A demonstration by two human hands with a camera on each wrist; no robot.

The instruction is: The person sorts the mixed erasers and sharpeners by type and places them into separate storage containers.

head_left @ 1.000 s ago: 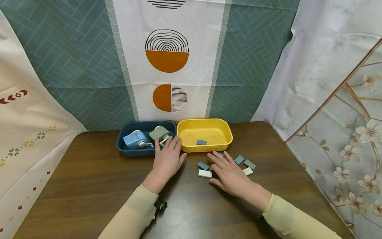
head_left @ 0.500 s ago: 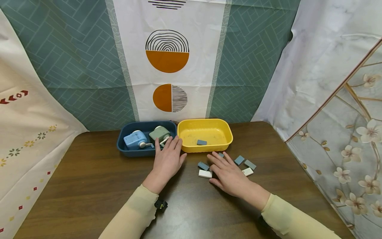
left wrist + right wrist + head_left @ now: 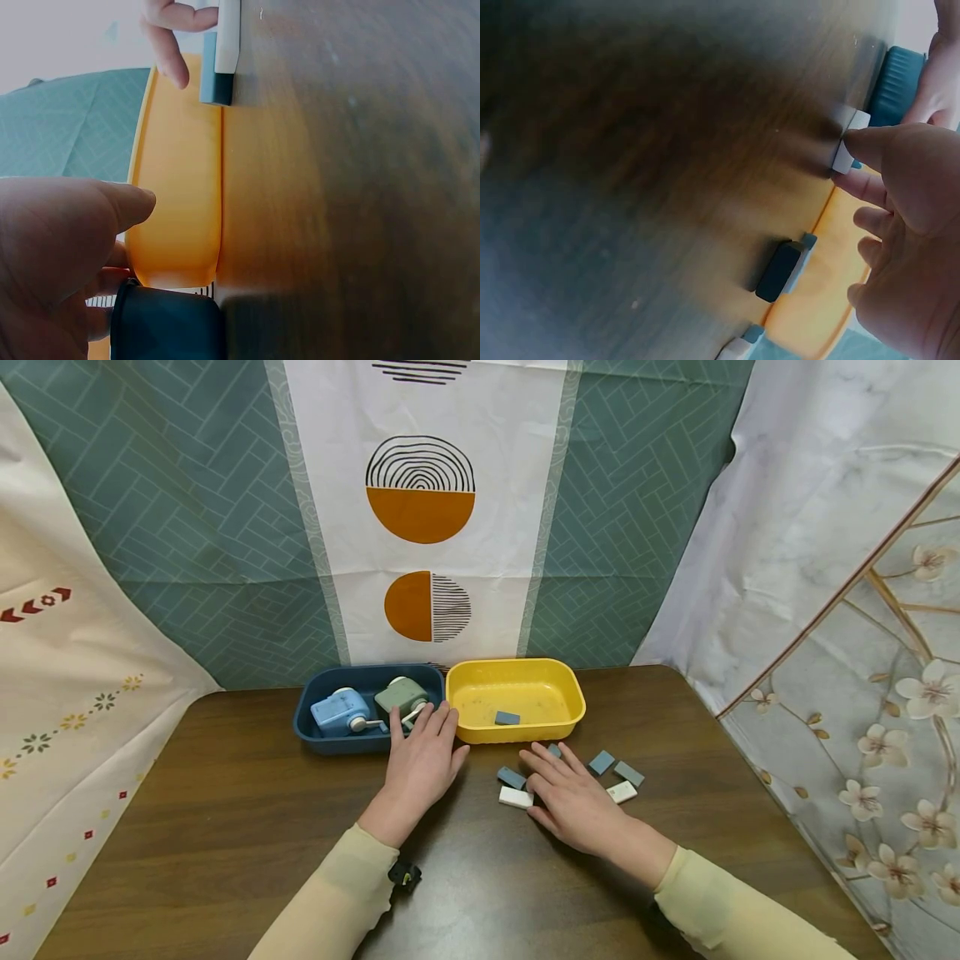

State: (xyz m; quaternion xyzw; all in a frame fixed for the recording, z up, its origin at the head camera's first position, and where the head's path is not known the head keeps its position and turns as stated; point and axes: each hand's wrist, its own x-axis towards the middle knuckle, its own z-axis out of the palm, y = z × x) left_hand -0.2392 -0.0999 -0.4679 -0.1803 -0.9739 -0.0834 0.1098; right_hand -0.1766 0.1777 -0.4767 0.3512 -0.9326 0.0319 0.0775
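At lower centre of the head view, the person's right hand (image 3: 573,793) lies flat with fingers spread on the dark wooden worktop (image 3: 225,827), its thumb touching a white eraser (image 3: 515,797). A grey-blue eraser (image 3: 512,777) sits just above that one; three more erasers (image 3: 619,774) lie to the right. The left hand (image 3: 420,760) rests with fingers straight against the blue tray (image 3: 315,731) holding two pencil sharpeners (image 3: 367,706). Further up, the yellow tray (image 3: 514,700) holds one grey-blue eraser (image 3: 507,717). A clean pick would likely pinch the white eraser by its long edges, sparing its neighbour.
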